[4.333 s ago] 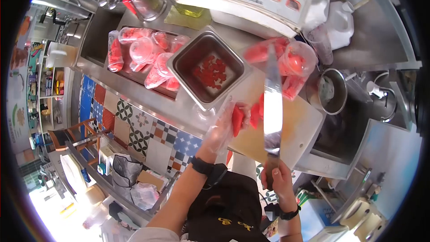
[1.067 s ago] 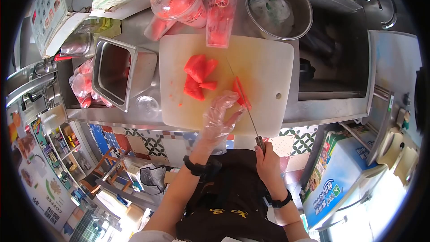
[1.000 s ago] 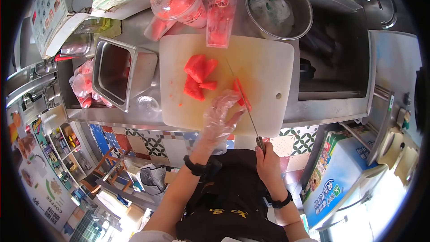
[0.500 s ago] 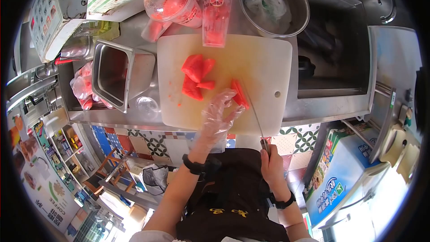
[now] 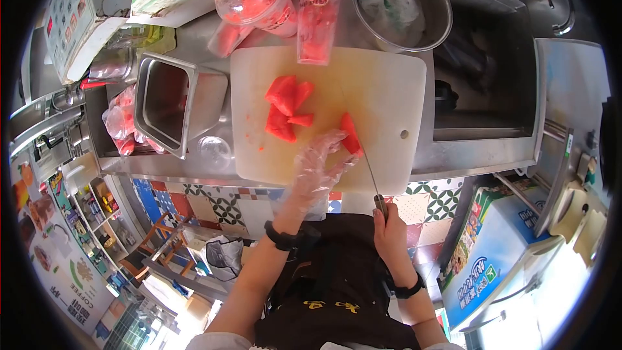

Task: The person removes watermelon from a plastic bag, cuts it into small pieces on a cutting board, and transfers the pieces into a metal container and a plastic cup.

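Observation:
My left hand (image 5: 321, 163), in a clear plastic glove, has its fingertips on a slim red fruit piece (image 5: 350, 135) on the white cutting board (image 5: 389, 104). My bare right hand (image 5: 391, 230) is wrapped round the handle of a knife (image 5: 372, 175), whose blade lies along the right side of that piece. Several larger red fruit chunks (image 5: 284, 97) rest on the board to the upper left of my left hand.
Behind the board stand a tub of red fruit (image 5: 256, 0), a tall clear cup (image 5: 317, 19) and a steel pot (image 5: 403, 6) with a plastic bag inside. An empty steel container (image 5: 210, 100) is left, a sink (image 5: 483, 84) right.
The whole view has shifted slightly. The knife and my right hand have moved a little up and to the left relative to the board, and the cut fruit piece looks more closed together.

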Motion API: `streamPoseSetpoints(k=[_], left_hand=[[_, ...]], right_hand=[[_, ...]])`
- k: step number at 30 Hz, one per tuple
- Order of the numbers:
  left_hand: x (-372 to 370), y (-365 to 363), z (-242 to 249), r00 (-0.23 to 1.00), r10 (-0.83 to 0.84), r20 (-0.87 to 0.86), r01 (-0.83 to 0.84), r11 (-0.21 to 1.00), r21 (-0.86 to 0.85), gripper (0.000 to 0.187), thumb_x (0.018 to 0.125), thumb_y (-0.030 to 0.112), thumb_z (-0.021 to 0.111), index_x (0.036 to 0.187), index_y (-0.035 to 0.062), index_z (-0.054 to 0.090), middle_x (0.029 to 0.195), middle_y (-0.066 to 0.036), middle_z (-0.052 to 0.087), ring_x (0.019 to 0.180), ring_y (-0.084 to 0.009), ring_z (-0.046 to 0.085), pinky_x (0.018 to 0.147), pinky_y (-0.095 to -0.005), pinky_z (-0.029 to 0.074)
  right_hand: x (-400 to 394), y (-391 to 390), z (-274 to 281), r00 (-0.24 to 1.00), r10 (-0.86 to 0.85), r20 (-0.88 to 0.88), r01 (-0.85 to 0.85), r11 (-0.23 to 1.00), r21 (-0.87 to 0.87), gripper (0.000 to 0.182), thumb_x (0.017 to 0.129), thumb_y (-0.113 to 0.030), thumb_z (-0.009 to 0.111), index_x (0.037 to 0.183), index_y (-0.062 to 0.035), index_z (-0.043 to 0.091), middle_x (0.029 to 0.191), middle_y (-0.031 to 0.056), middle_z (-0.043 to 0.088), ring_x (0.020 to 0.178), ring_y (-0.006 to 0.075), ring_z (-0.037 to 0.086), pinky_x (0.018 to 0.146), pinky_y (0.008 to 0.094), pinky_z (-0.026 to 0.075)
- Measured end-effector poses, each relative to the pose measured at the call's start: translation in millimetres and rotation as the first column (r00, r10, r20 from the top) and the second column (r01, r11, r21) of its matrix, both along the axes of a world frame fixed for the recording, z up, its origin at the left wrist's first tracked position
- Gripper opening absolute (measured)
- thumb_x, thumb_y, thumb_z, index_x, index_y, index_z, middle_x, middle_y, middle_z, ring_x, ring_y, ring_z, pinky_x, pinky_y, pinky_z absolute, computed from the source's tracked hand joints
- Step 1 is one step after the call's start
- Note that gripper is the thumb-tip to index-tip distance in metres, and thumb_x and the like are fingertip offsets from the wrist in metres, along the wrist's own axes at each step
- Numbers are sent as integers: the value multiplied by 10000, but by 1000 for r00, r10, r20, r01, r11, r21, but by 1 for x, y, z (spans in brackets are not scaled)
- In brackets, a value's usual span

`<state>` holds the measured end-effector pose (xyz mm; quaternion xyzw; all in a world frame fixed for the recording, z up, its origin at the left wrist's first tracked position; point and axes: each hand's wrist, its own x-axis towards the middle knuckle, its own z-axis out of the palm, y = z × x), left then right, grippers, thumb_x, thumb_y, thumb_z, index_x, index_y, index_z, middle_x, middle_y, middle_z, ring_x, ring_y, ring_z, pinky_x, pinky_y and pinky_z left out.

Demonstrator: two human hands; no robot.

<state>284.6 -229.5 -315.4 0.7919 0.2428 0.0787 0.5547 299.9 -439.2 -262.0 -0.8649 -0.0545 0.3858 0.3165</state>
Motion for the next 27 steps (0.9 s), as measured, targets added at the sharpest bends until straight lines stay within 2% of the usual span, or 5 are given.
streamPoseSetpoints(k=[3,12,17,21,27], left_hand=[[-6,-2,-10,996,89,21,-78,951,-298,458,781,13,767,1189,41,562,1146,-56,604,927,-133,590,858,-298,505],[-10,-2,-13,995,85,52,-61,931,-361,389,809,-50,706,1160,10,549,1141,-99,608,1007,-167,632,894,-320,529],[-12,-7,-21,988,130,86,-87,918,-388,358,819,-107,644,1146,0,547,1141,-117,606,1021,-200,644,890,-322,539],[-14,-5,-26,991,87,106,-53,954,-296,370,813,-118,643,1149,2,543,1146,-115,605,1031,-203,642,883,-318,538],[-17,-7,-30,981,115,157,-42,912,-408,409,804,-129,656,1164,16,528,1161,-112,602,1032,-185,627,891,-325,529]], right_hand=[[2,5,16,999,42,-17,-42,999,7,273,961,-276,544,1006,-7,523,772,258,624,733,462,614,608,489,482],[-2,17,10,999,39,-37,-41,997,-66,284,966,-298,533,1001,-17,516,766,263,620,731,473,608,609,517,474],[-9,20,-25,999,30,-34,-33,995,-90,260,972,-265,514,1015,-9,511,786,278,617,763,493,594,620,530,456],[-10,17,-19,1000,28,-4,-28,999,-40,307,965,-310,528,1019,-8,510,792,282,621,750,491,603,627,530,472],[-10,17,5,1000,13,-14,-13,1000,7,279,962,-273,541,1048,-9,519,774,271,626,733,477,613,611,500,484]])
